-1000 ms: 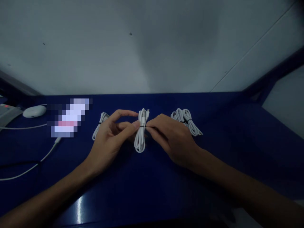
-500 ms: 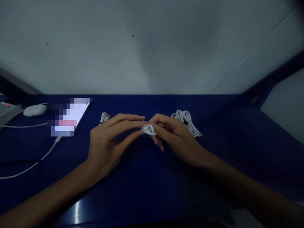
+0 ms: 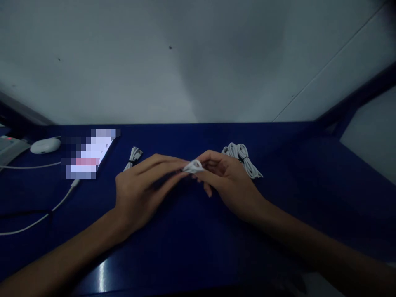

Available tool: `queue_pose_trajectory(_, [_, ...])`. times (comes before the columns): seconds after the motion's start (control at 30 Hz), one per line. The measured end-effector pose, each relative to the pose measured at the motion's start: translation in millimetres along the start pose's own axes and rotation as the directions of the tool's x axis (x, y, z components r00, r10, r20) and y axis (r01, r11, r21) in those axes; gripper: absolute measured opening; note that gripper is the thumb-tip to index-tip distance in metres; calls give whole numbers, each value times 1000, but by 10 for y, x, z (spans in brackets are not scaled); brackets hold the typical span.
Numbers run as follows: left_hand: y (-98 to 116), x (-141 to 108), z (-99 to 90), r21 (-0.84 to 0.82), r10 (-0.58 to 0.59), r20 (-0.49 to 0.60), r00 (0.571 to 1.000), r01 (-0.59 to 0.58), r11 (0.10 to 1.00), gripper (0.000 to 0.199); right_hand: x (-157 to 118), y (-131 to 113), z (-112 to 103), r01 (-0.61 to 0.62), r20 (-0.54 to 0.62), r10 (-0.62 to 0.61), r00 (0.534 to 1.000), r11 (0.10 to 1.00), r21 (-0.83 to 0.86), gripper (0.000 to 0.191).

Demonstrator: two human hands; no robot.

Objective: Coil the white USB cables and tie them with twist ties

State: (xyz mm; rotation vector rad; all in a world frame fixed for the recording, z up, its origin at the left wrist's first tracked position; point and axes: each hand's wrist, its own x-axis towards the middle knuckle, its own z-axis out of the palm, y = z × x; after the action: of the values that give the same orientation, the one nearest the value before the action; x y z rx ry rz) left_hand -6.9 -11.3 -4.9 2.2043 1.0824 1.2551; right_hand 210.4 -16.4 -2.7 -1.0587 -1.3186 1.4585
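A coiled white cable [image 3: 194, 166] is held between my two hands, above the middle of the blue tabletop. The fingertips of my left hand [image 3: 148, 185] pinch its left end, where something small and dark shows, too blurred to name. My right hand [image 3: 229, 177] grips the coil's right side between thumb and fingers. Behind my left hand lies a bundled white USB cable [image 3: 133, 158] with a black tie, partly hidden. Several coiled white cables [image 3: 243, 159] with black ties lie just beyond my right hand.
A lit phone [image 3: 93, 154] lies at the left with a white cable [image 3: 60, 202] plugged in. Near it are a white earbud case [image 3: 45, 145] and a white power strip [image 3: 12, 148] with a red light. A pale wall [image 3: 139, 74] rises behind the blue table [image 3: 198, 247].
The coil has tilted slightly between my hands, its loops now standing up more. My left fingers have closed in nearer to it, uncovering more of the bundled cable behind.
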Motion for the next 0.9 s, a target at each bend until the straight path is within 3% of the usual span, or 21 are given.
queue_pose_trajectory(0.07, [21,17,22,-134,-200,-3,980,198,971,15,-33,-8,22,136,-56,-148,987,974,-183,8])
queue_pose_trajectory(0.17, [35,75,47,-423,-459,105,882,457,782,24,-55,14,41,334,-36,-394,919,822,-461,9])
queue_pose_trajectory(0.3, [-3,147,56,-610,-568,317,759,622,491,31,-29,77,24,550,130,-645,753,509,-662,15])
queue_pose_trajectory(0.4, [-40,154,55,-658,-581,433,689,682,318,33,-13,104,2,605,184,-698,692,421,-676,15])
queue_pose_trajectory(0.5, [-47,142,55,-675,-573,451,684,681,283,30,-11,113,-9,592,154,-701,697,440,-675,12])
queue_pose_trajectory(0.7, [-12,133,49,-670,-484,462,743,650,359,13,-16,96,9,570,93,-695,713,497,-654,13])
queue_pose_trajectory(0.8, [-10,135,45,-668,-497,408,766,621,410,11,-36,61,12,504,52,-602,797,615,-606,13])
queue_pose_trajectory(0.9, [-22,134,44,-658,-500,372,782,602,452,14,-50,26,-3,390,-2,-443,896,791,-471,19])
